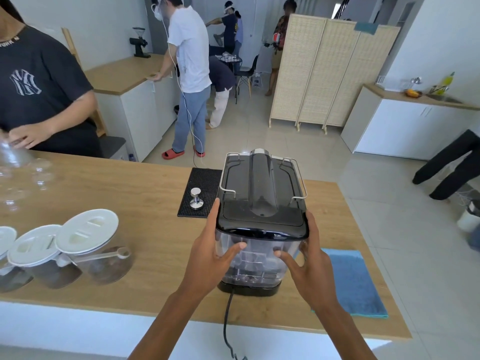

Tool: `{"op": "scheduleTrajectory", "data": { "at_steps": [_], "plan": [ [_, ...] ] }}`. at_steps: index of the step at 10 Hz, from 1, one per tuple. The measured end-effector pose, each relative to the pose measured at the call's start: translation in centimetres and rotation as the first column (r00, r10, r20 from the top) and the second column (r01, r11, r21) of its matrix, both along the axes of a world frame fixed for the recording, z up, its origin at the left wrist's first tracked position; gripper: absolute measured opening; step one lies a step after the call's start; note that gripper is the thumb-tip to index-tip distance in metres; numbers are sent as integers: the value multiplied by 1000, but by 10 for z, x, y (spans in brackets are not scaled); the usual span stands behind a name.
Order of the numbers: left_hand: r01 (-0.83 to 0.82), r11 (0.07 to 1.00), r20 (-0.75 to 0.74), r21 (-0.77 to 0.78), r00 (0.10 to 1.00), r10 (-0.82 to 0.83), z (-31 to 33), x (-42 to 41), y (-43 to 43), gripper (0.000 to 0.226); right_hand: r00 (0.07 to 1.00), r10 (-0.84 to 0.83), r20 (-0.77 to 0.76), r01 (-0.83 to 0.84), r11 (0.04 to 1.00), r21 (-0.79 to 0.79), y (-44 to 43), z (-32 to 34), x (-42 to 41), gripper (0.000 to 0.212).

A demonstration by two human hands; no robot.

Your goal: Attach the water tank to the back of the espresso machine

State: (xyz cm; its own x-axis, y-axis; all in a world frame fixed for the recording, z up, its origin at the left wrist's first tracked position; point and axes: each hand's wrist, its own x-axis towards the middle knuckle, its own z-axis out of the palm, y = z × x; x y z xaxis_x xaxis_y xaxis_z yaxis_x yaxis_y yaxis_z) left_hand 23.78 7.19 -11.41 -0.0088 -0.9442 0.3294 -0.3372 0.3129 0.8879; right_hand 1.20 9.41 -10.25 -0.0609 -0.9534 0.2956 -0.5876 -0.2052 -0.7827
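While the espresso machine [259,193] stands on the table [130,198], both hands, left [210,255] and right [309,263], clasp the clear water tank [257,258], seemingly seated against its back.

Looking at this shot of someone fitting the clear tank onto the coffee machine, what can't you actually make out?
All in the head view:
- Whether the water tank has seated: the left hand and right hand cover its sides.
- The espresso machine front: faces away.
- Where the power cord ends: cut off by the bottom edge.
- The glassware at far left: blurred.
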Motion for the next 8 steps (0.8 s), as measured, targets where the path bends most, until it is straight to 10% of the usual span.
{"op": "scheduleTrajectory", "data": {
  "at_steps": [8],
  "plan": [
    [49,988,294,145,952,-90,-78,37,24,92,995,-58,-82,72,980,184,15,-62,-16,101]
  ]
}}
